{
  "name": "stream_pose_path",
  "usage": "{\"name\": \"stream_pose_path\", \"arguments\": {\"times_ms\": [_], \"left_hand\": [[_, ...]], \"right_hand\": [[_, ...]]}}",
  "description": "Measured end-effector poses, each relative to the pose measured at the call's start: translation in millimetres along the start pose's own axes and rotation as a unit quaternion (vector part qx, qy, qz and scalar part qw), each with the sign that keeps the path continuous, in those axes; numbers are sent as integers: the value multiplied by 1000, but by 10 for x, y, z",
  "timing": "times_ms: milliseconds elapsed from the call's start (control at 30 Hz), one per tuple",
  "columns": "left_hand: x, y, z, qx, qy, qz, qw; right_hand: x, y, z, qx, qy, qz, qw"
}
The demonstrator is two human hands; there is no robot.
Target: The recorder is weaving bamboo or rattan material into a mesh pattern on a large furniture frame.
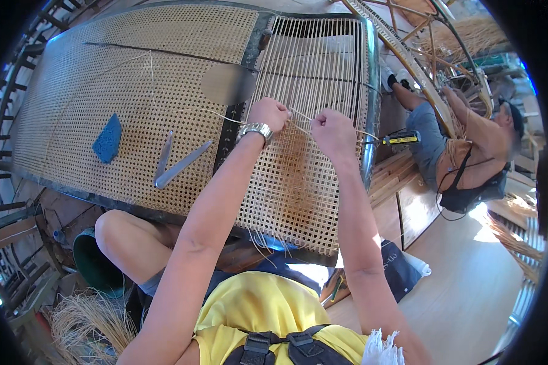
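A dark-framed panel holds woven cane webbing [298,176] in its right section, finely woven in the near part, with mostly parallel strands in the far part. Over the weave, my left hand [269,115], wearing a metal watch, is closed in a pinch on a thin cane strand [219,114]. My right hand [335,134] also pinches cane a short way to the right. Pale cane stretches between the two hands, but whether it is one strand I cannot tell. Brown staining or fibre marks the webbing just below them.
On the panel's left section lie a blue sponge-like piece [106,139], a hinged metal tool [179,165] and a thin dark rod [158,52]. A yellow-and-black-handled tool [402,138] sits at the right edge. A person [469,152] works beyond. Loose cane [91,322] lies lower left beside a green bucket [100,261].
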State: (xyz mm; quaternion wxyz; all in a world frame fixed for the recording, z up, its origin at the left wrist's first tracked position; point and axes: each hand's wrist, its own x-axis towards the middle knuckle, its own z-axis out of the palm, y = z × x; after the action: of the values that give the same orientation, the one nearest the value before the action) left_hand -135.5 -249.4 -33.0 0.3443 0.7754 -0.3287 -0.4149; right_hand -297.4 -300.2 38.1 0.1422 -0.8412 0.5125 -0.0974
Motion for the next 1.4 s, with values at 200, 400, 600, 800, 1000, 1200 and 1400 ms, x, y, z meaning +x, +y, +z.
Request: {"name": "stream_pose_path", "arguments": {"times_ms": [200, 400, 600, 800, 1000, 1200, 1400], "left_hand": [[126, -178, -65, -262, -121, -50, 956], [147, -342, -22, -265, -77, 2, 961], [50, -195, -11, -58, 8, 17, 998], [-23, -78, 89, 120, 105, 77, 984], [158, -402, -28, -299, -74, -57, 950], [93, -281, 11, -89, 25, 0, 996], [-2, -184, 43, 100, 109, 70, 987]], "right_hand": [[-16, -29, -62, 1, -9, 18, 1000], [-10, -260, -114, -36, -53, 38, 997], [46, -316, 64, -96, -70, 17, 993], [10, -237, 21, -46, -66, 5, 997], [-34, -244, -10, -35, -68, -26, 997], [-7, -291, 116, -71, -47, -32, 996], [-17, -200, 151, -41, -25, -48, 998]]}}
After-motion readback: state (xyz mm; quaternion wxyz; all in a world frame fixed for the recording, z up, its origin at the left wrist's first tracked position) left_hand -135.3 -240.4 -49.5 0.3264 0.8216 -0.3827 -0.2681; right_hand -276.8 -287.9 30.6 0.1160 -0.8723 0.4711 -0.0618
